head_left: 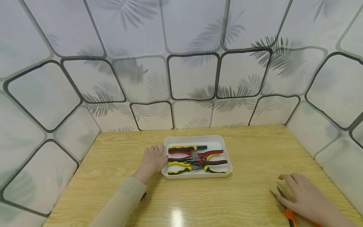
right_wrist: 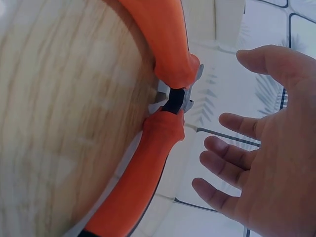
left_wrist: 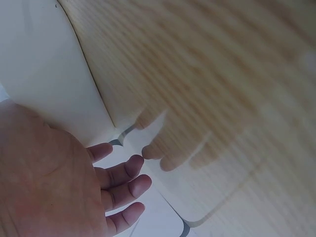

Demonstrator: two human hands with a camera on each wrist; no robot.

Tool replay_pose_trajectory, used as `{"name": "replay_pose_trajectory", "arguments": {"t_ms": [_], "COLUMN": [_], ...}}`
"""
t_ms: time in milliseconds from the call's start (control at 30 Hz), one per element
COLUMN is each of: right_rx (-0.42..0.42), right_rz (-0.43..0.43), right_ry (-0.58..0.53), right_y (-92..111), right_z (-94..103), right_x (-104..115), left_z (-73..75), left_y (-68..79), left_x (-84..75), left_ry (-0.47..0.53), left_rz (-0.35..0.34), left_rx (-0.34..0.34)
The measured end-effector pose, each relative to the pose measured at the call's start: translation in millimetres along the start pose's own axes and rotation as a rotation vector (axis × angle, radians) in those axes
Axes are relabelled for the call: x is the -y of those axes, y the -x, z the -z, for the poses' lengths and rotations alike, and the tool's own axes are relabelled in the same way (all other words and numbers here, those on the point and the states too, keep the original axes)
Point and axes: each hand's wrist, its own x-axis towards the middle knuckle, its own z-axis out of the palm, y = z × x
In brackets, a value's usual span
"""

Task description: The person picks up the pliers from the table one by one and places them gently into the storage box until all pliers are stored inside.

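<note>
My left hand [head_left: 154,159] is at the left end of a white tray [head_left: 195,176], fingers relaxed and touching its side. In the left wrist view its palm [left_wrist: 54,182] faces the tray's wall, fingers loosely bent with nothing between them. Several pliers [head_left: 195,156] with red-black and yellow-black handles lie across one another in the tray. At the right, my right hand [head_left: 309,197] hovers over needle-nose pliers [head_left: 289,215] with orange handles. Those pliers lie on the table, handles and jaws spread. The right wrist view shows the hand's fingers apart beside the orange handles [right_wrist: 163,44], not around them.
At the back of the tray lies a yellow-and-black handled tool [head_left: 184,148]. A small dark object [head_left: 143,196] peeks out from under the left sleeve. The wooden table [head_left: 215,201] is bordered at the back and both sides by patterned cloth walls [head_left: 193,78].
</note>
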Motion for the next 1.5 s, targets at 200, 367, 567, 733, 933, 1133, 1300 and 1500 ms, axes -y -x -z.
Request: {"name": "replay_pose_trajectory", "arguments": {"t_ms": [200, 367, 567, 733, 933, 1133, 1300, 1500], "right_rx": [0.015, -0.013, -0.024, 0.077, 0.108, 0.109, 0.166, 0.215], "right_rz": [-0.017, -0.003, -0.018, -0.081, -0.1, -0.113, -0.146, -0.166], "right_ry": [-0.02, -0.004, -0.006, -0.031, -0.009, 0.007, -0.014, 0.003], "right_y": [6, 14, 21, 21, 24, 29, 29, 30], "right_z": [-3.9, -12.1, -16.8, -16.2, -18.2, -22.1, -24.1, -27.6], "right_x": [-1, -4, -5, -4, -2, -3, -7, -12], "left_z": [2.1, 0.3, 4.1, 4.5, 4.8, 6.1, 6.2, 6.3], "left_y": [1.2, 1.8, 5.0, 5.5, 6.0, 6.8, 5.1, 4.7], "left_x": [-0.8, -1.0, -2.9, -3.6, -3.7, -2.9, -1.8, -1.9], "left_ry": [-0.008, -0.011, -0.007, -0.013, -0.023, -0.017, -0.018, -0.018], "left_rz": [0.002, -0.004, -0.005, 0.002, 0.0, -0.007, -0.006, -0.006], "left_rx": [0.007, 0.009, 0.0, -0.005, -0.004, -0.019, -0.027, -0.016]}}
